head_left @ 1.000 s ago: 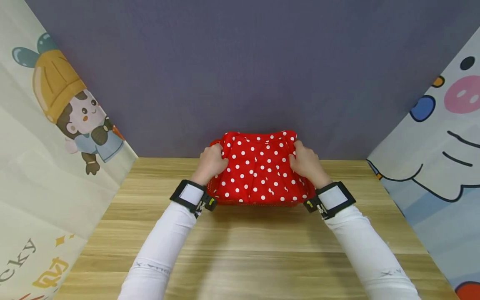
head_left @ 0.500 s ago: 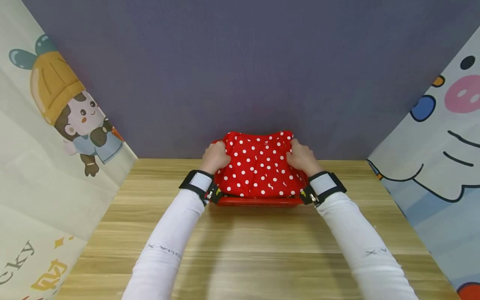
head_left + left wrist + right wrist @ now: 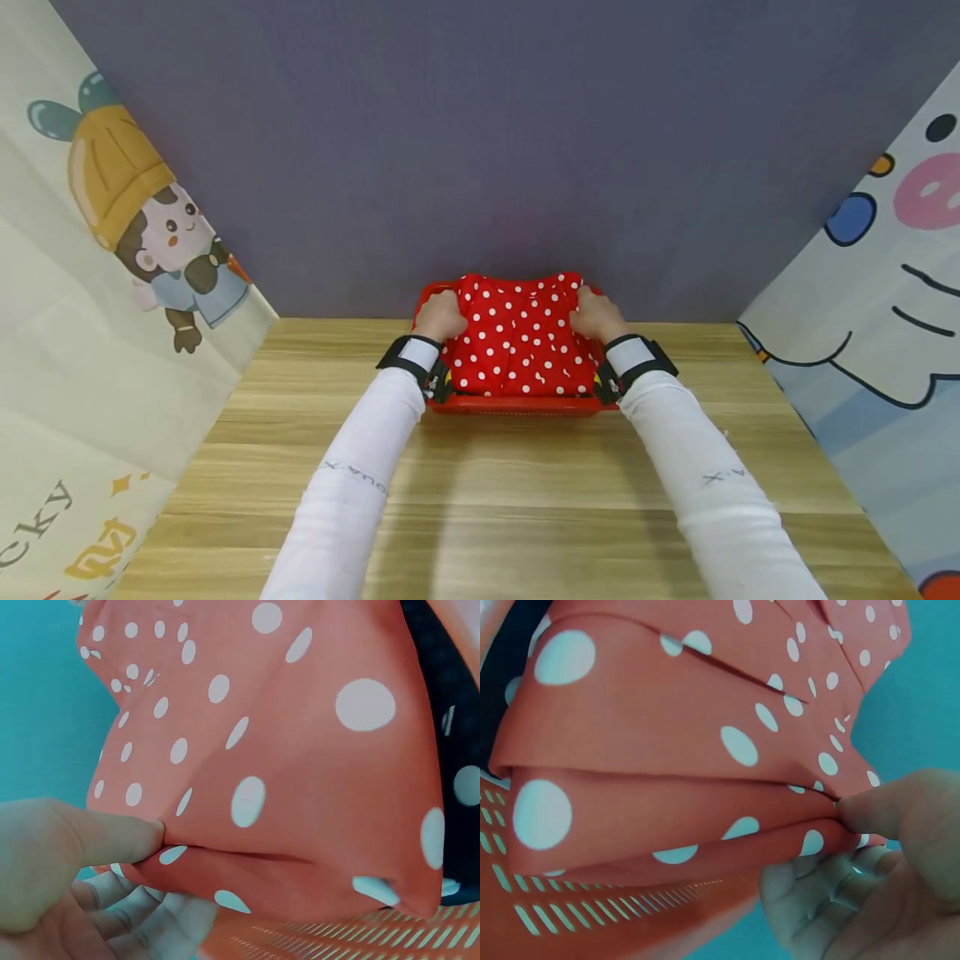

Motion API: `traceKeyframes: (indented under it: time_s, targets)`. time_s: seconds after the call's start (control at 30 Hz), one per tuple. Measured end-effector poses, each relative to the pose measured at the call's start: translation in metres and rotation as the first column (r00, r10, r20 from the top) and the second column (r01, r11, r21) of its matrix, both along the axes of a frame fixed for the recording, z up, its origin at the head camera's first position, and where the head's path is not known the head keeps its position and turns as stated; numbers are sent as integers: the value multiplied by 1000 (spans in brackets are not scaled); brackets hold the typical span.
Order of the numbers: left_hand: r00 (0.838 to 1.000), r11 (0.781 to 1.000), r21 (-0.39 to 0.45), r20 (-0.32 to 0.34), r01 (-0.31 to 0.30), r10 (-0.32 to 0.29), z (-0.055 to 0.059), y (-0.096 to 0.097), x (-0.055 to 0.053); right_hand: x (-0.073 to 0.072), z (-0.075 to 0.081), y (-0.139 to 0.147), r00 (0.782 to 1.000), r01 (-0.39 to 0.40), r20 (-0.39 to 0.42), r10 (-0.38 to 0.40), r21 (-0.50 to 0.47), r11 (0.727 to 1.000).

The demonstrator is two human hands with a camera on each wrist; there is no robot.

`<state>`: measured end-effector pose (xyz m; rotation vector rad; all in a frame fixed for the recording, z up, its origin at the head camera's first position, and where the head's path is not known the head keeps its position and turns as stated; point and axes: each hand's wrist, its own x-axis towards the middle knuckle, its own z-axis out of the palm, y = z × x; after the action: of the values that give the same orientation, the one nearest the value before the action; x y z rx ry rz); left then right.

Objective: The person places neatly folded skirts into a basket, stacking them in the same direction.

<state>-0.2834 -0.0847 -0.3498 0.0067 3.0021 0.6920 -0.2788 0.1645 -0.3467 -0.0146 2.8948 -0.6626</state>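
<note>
A folded red cloth with white polka dots (image 3: pixel 517 342) is in the red slotted plastic basket (image 3: pixel 517 406). My left hand (image 3: pixel 441 315) pinches its left side, thumb on top and fingers beneath, as the left wrist view shows. On the opposite side my right hand (image 3: pixel 597 315) pinches the same cloth (image 3: pixel 667 742) between thumb and fingers. Dark fabric with white dots (image 3: pixel 457 750) shows beside the red cloth inside the basket. The cloth's underside is hidden.
The basket stands on a wood-grain table (image 3: pixel 502 517) close to a grey-blue back panel (image 3: pixel 487 150). Printed curtains flank it, one on the left (image 3: pixel 97 375) and one on the right (image 3: pixel 885 333).
Both hands have moved slightly inward and lowered the red cloth between them into the basket. The basket's front rim, covered a second ago, now shows.
</note>
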Motion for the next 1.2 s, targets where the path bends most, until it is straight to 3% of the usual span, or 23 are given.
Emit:
traceKeyframes:
  time_s: [0.37,0.93,1.2]
  targets:
    - [996,999,-45,83,-21,25,-12,7,-8,-1,-8,-4,996,26,86,-28,24,999]
    - [981,995,-91,192,28,-10,-11,13,-5,-3,-18,-7,987,-7,160,1,43,999]
    - [975,992,-116,221,44,-18,-12,6,-3,-4,-21,-3,990,-38,141,24,99,994]
